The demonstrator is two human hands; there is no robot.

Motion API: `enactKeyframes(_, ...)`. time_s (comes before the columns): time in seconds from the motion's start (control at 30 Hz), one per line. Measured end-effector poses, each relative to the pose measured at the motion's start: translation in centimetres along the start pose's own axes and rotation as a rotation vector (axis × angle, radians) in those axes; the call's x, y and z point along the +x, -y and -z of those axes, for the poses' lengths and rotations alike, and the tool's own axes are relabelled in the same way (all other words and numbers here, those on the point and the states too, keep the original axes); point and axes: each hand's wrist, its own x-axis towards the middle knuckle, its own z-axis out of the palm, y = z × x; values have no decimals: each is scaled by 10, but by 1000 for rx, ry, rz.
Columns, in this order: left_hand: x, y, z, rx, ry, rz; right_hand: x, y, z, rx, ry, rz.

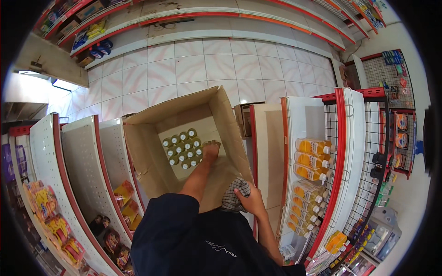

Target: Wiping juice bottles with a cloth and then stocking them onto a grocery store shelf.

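An open cardboard box (152,161) stands on the floor between two shelf units. Several small bottles with white caps (182,149) stand packed together on its bottom. My left hand (211,151) reaches down into the box, at the right edge of the group, with its fingers curled around one bottle (215,143). My right hand (251,198) rests at the near right flap of the box and grips a checkered cloth (235,194).
The right shelf (340,152), white with red edges, holds rows of orange drink bottles (312,160). The left shelves (78,175) carry yellow and red snack packets (46,207). Pale floor tiles (221,64) lie beyond the box. A wire rack (391,78) with small goods stands far right.
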Motion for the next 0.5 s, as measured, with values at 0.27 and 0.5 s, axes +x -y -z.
enactKeyframes(0.27,3,10,8,-216,-141,-55,-2,-19,4,83,3,38)
enactKeyframes(0.5,-77,-12,158,-390,-273,-182,3,-33,20,163,84,100)
